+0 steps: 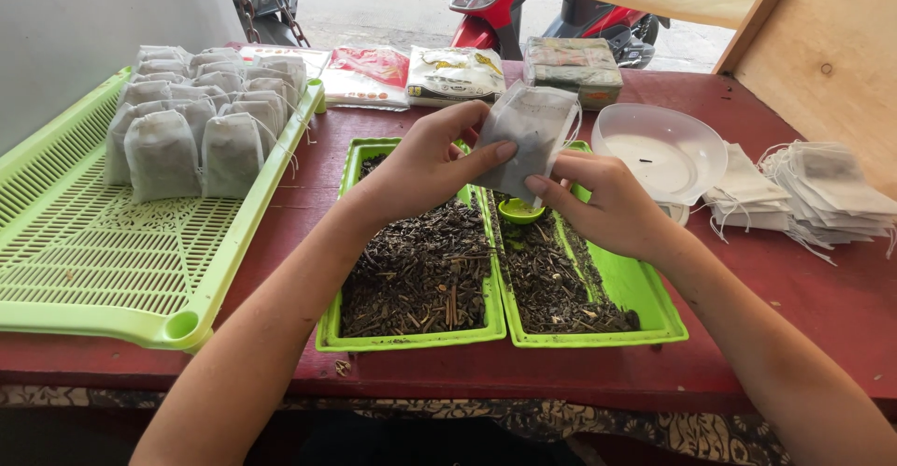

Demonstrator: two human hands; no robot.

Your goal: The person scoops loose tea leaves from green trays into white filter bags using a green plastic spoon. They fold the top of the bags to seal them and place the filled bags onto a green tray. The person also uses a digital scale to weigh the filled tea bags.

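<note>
Above the two green plastic trays (598, 335) of dark dried herb pieces in the middle of the dark red bench (804, 307), both hands hold one small white fabric drawstring pouch (531, 129), filled and greyish. The left hand (425, 167) pinches the pouch's left edge between thumb and fingers; the right hand (612, 204) grips its lower right corner, fingers curled. A small green scoop (519, 211) rests in the herbs just below the pouch, between the trays. To the left, a large light-green slotted plastic tray (84, 260) carries rows of filled white pouches (201, 115) standing at its far end. To the right sits a clear round plastic bowl (662, 153), and beyond it a stack of flat empty white pouches (822, 190). Along the bench's far edge lie printed packets (453, 73) and a wrapped block (572, 69). A red scooter (551, 13) stands behind.
</note>
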